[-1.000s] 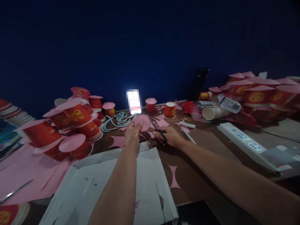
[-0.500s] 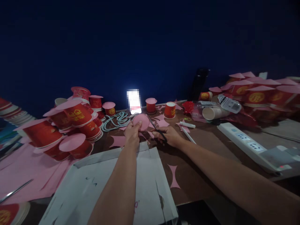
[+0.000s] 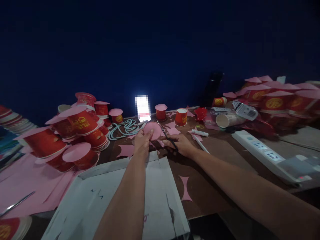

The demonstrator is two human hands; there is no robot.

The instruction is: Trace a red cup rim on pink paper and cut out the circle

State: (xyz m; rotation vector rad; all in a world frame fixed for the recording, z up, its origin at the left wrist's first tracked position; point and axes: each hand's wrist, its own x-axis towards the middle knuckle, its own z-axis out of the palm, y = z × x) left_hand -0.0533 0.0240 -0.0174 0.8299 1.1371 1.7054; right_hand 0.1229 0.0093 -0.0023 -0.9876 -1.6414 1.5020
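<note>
My left hand (image 3: 142, 142) pinches a round pink paper disc (image 3: 154, 130) and holds it up over the brown table (image 3: 220, 156). My right hand (image 3: 180, 145) grips dark scissors (image 3: 168, 135), and the blades reach up to the disc's right edge. Pink paper offcuts (image 3: 186, 188) lie on the table around both hands. A flattened white cardboard sheet (image 3: 120, 196) lies beneath my forearms.
Red paper cups capped with pink paper (image 3: 75, 133) are piled at left; more of them (image 3: 275, 100) at far right. A white power strip (image 3: 265, 153), a stack of plain cups (image 3: 226, 120), a glue tube (image 3: 200, 133), a coiled cable (image 3: 125, 128), a lit phone (image 3: 142, 107) and pink sheets (image 3: 22, 180) lie around.
The disc has turned slightly in my left hand and the scissors have shifted a little along its edge. Nothing else moved.
</note>
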